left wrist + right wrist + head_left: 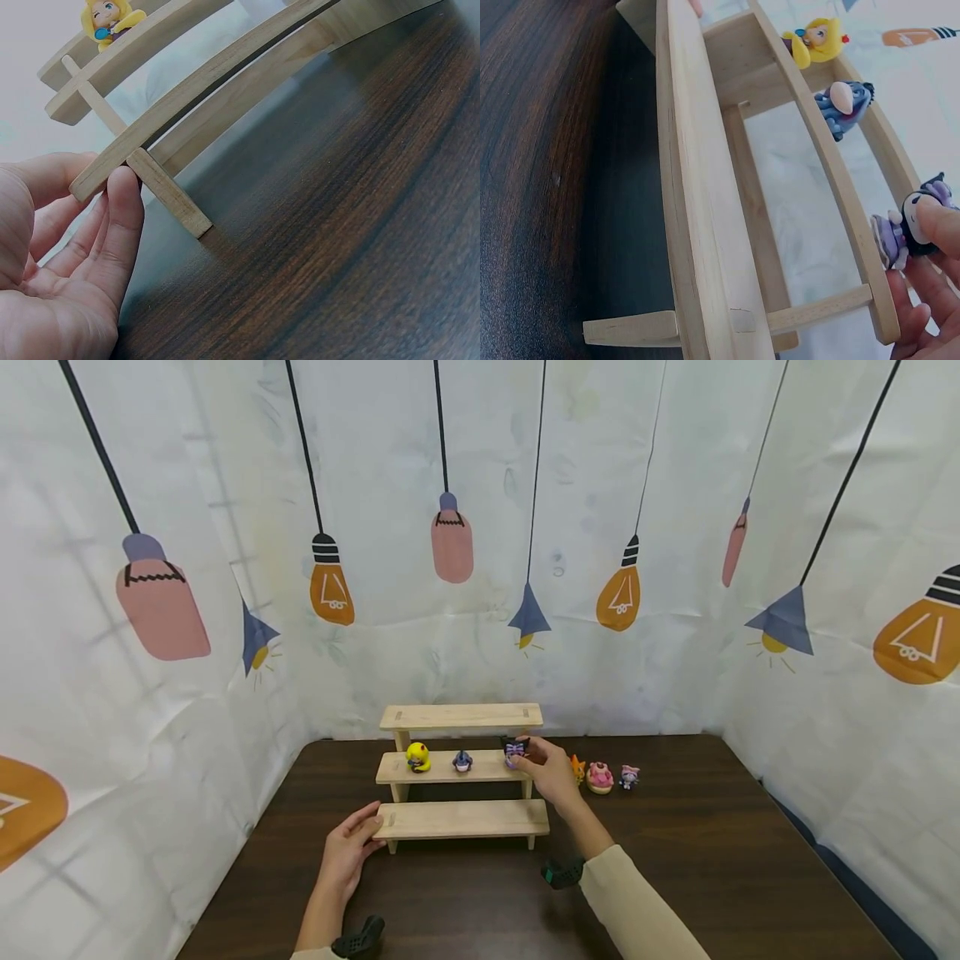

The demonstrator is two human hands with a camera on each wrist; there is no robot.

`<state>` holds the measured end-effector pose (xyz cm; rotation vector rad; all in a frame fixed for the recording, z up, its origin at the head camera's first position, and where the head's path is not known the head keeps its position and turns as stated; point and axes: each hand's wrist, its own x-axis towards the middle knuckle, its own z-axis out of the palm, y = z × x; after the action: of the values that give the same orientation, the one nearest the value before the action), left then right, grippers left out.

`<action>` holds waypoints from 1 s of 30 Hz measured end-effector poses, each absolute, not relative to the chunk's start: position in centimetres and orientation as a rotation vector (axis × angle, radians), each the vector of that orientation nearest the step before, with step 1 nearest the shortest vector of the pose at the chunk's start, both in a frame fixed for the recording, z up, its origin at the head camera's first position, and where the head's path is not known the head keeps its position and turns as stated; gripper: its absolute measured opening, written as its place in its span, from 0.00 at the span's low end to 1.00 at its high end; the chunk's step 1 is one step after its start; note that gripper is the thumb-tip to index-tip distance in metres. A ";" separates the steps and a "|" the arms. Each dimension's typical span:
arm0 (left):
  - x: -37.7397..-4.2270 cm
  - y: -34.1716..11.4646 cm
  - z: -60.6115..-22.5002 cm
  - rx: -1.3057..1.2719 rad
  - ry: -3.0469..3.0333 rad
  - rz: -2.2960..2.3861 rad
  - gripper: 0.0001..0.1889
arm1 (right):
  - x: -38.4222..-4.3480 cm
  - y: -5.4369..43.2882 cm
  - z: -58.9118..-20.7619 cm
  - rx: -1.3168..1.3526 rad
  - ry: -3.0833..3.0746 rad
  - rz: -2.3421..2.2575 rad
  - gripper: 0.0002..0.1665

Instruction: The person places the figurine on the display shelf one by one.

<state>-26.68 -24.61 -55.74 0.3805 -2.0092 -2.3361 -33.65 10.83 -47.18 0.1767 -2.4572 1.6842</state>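
A three-tier wooden display stand [461, 820] stands on the dark table. My left hand [348, 852] grips the left end of its lowest tier, thumb above and fingers below in the left wrist view. At the right end of the middle tier, my right hand [553, 772] pinches a black-and-purple figurine [890, 238] by its head, the base right at the tier's surface. On that same tier sit a yellow-haired figurine [418, 757] at the left and a blue donkey figurine [462, 762] near the middle.
Right of the stand, on the table [675, 852], are an orange figurine [577, 768] partly behind my right hand, a pink figurine [600, 777] and a small pink-and-grey figurine [629, 777]. White cloth with printed lamps [452, 545] surrounds the table on three sides.
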 end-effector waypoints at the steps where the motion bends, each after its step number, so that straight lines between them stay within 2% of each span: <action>1: -26.6 -24.6 -55.7 0.379 -2.005 -2.339 0.28 | -33.6 10.8 -47.2 0.176 -2.458 1.690 0.20; 13: -26.5 -24.5 -55.8 0.368 -2.001 -2.330 0.28 | -33.6 11.2 -47.4 0.199 -2.437 1.771 0.23; 21: -26.5 -24.5 -55.8 0.355 -1.993 -2.327 0.29 | -33.5 11.9 -47.9 0.257 -2.369 1.882 0.31; 30: -26.6 -24.4 -55.9 0.349 -1.985 -2.331 0.28 | -32.3 13.5 -48.6 0.223 -2.230 1.980 0.23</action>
<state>-26.61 -24.40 -55.88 0.3494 -1.9845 -2.3305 -32.27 13.51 -48.64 0.2235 -2.2301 1.9805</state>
